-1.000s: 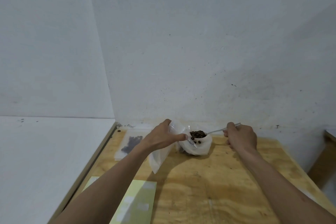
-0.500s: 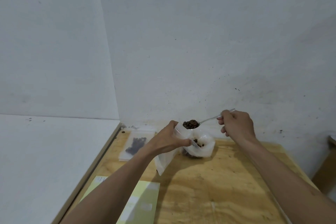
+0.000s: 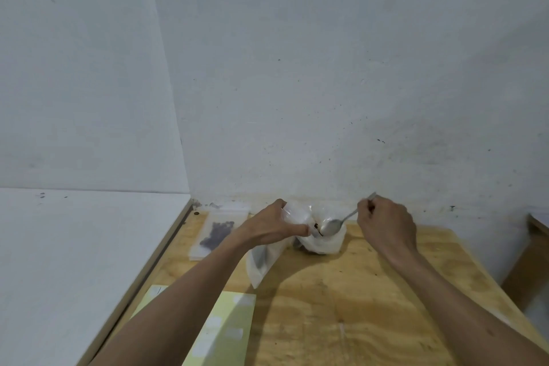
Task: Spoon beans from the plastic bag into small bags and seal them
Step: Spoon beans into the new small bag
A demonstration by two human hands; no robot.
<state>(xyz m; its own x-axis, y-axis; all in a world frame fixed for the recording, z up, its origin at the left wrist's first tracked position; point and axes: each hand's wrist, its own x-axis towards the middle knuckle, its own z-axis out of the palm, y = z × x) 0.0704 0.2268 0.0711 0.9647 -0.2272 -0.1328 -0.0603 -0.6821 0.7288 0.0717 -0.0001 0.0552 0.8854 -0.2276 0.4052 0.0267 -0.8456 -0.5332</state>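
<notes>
I see my right hand [image 3: 386, 224] curled tight round the top end of the spoon [image 3: 341, 219], and the spoon's bowl sits just left of that hand, down in the mouth of the big bag [image 3: 323, 242] of beans by the wall. The spoon is long and thin — its handle points up and right, its bowl points down and left, with no beans that I can see in it. My left hand [image 3: 274, 227] pinches the top of a small bag [image 3: 261, 258], thumb on the near side, and that bag hangs down to the table [image 3: 341, 306] — both my arms reach forward.
</notes>
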